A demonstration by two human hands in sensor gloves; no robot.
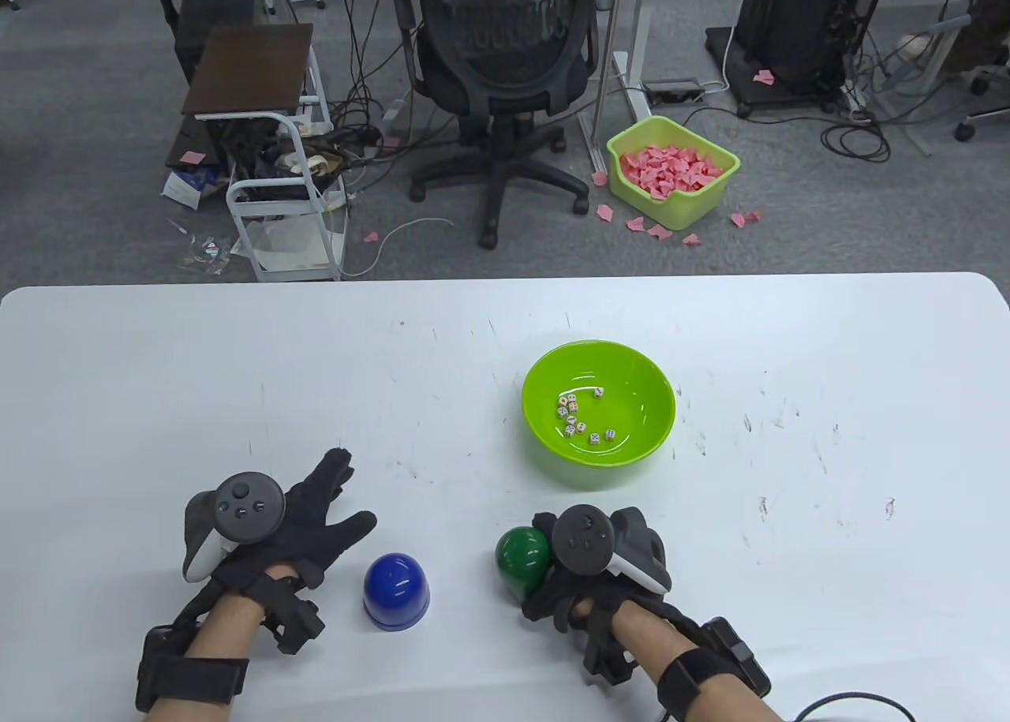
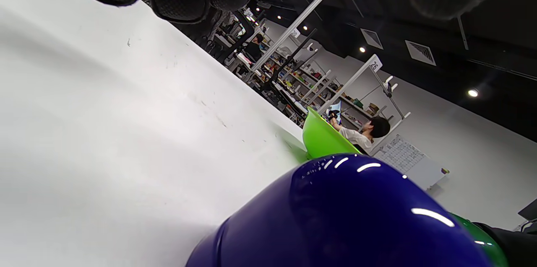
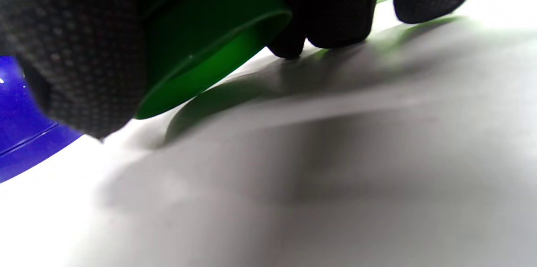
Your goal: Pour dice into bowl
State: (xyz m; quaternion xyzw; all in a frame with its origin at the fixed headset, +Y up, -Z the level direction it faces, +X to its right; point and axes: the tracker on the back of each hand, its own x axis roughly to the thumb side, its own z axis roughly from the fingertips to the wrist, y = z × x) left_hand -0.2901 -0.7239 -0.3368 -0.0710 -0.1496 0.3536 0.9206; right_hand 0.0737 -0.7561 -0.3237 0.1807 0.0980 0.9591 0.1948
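Now dice (image 1: 578,418) in lime bowl (image 1: 631,458); right hand (image 1: 588,572) grips seemingly empty green cup (image 1: 521,556).

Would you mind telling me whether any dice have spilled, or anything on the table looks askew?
No dice show on the table; those visible lie inside the lime bowl. The one thing askew is the green cup, gripped by the right hand and tilted, its rim lifted on one side. The blue cup stands mouth-down, untouched.

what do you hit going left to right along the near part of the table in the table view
left hand → blue cup → dark green cup → right hand, which grips the green cup
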